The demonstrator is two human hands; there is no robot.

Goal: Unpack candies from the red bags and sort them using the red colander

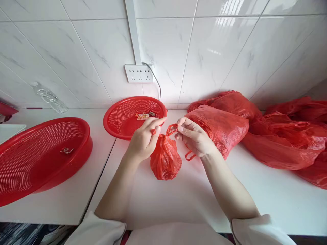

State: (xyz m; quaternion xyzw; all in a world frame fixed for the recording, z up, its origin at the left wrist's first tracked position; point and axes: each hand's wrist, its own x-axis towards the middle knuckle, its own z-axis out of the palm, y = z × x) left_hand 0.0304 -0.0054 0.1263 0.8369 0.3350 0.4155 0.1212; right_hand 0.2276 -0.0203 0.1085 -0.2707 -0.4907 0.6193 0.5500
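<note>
A small red plastic bag [166, 160] with a rounded bulge hangs or rests over the white table, its neck gathered at the top. My right hand [195, 136] pinches one handle loop of this bag between thumb and forefinger. On the other side of the neck, my left hand [145, 139] is closed, and a bit of red plastic pokes out between its thumb and fingers. What fills the bag is hidden by the plastic. Behind the left hand, a red mesh basket [116, 115] holds a few small packets [143, 116].
To the left stands a larger red basket [84, 136] with a small packet [66, 150] inside. A clear plastic bottle [51, 98] leans near the wall. Full red bags [217, 126] lie at the right, with more red plastic [286, 139] beyond. A socket strip [139, 74] is on the tiled wall.
</note>
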